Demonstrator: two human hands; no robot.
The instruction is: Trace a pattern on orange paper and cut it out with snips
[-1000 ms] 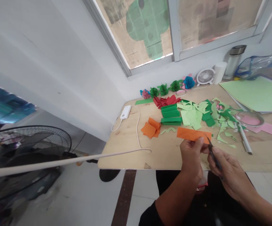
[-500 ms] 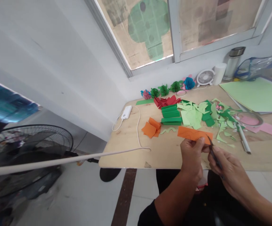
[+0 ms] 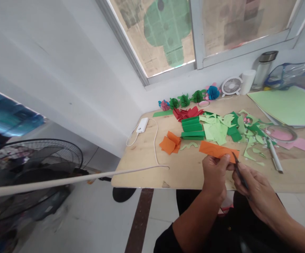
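Pinching an orange paper strip (image 3: 212, 149) towards its right end, the left hand (image 3: 214, 175) is closed on the lower edge, most of the strip jutting out leftward above the surface (image 3: 139, 165), near its front edge. The right hand (image 3: 256, 184) is wrapped around a dark pointed tool (image 3: 241, 175), probably scissors, its tip at the strip's right end; whether its blades are parted I cannot tell. The strip should be very light, bendy, and quick to crease or tear, so a light pinch close to the blade, fingertips clear of its path, would steady it best.

Left of the strip lie a pale green wavy cutout (image 3: 194, 143) and orange pieces (image 3: 167, 144). Beyond are folded green strips (image 3: 192, 127) and light green paper (image 3: 214, 131), then red paper (image 3: 186, 113) and, by the wall, green paper ornaments (image 3: 185, 101). A marker (image 3: 275, 154) rests at right.
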